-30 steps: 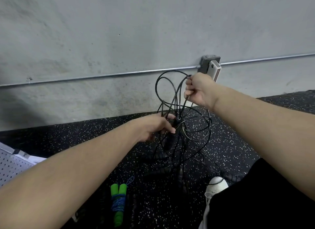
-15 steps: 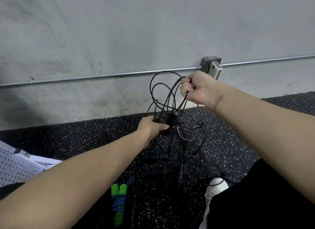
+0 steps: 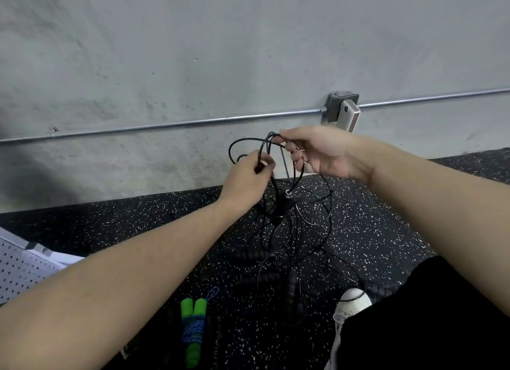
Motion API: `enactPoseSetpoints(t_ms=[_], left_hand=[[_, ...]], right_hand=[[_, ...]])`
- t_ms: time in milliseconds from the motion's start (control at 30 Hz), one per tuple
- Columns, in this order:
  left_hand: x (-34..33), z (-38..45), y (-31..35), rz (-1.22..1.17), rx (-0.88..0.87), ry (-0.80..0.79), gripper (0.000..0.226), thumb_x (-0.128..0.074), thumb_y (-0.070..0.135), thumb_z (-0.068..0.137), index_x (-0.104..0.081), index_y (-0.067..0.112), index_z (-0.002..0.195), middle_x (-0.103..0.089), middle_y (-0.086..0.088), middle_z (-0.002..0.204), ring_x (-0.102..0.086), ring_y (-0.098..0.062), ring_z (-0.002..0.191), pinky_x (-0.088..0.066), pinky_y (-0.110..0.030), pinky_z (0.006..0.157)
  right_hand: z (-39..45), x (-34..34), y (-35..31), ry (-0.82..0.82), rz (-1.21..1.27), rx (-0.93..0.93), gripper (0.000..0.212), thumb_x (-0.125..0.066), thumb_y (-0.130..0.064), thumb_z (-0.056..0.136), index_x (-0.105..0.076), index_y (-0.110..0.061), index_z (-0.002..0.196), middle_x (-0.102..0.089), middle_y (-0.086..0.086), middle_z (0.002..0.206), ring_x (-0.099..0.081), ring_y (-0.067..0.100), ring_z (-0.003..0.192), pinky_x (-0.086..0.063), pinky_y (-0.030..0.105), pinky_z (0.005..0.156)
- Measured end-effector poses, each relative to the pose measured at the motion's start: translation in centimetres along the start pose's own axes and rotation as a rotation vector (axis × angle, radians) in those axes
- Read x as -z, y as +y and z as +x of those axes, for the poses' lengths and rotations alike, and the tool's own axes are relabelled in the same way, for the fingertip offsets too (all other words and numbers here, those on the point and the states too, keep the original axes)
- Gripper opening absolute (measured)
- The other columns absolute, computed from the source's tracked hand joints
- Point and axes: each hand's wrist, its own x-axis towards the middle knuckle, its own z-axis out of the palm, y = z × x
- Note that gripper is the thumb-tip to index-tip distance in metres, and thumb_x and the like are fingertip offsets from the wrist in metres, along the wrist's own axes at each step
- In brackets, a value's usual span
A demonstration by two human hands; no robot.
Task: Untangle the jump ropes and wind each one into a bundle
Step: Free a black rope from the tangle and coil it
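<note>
Head view: both hands hold a messy bunch of black jump ropes (image 3: 292, 204) up in front of a gray wall (image 3: 193, 52). The left hand (image 3: 245, 179) pinches some loops with curled fingers. The right hand (image 3: 320, 151) pinches the top loops too. Black handles (image 3: 255, 255) hang low over the speckled floor (image 3: 138, 218). A green-handled rope (image 3: 193, 331), already wound up, lies on the floor.
</note>
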Motion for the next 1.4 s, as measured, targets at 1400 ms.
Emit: enactPoseSetpoints(t_ms=[1400], left_hand=[[2.3, 0.6, -2.0, -0.162, 0.347, -0.149, 0.03, -0.033, 0.034, 0.109, -0.059, 0.024, 0.098, -0.045, -0.008, 0.083, -0.039, -0.016, 0.06, -0.053, -0.034, 0.054]], right_hand=[[-1.5, 1.3, -1.3, 0.328, -0.463, 0.48, 0.022, -0.058, -0.032, 0.099, -0.076, -0.024, 0.09, -0.044, -0.013, 0.054, -0.03, 0.009, 0.051, -0.023, 0.024, 0.048]])
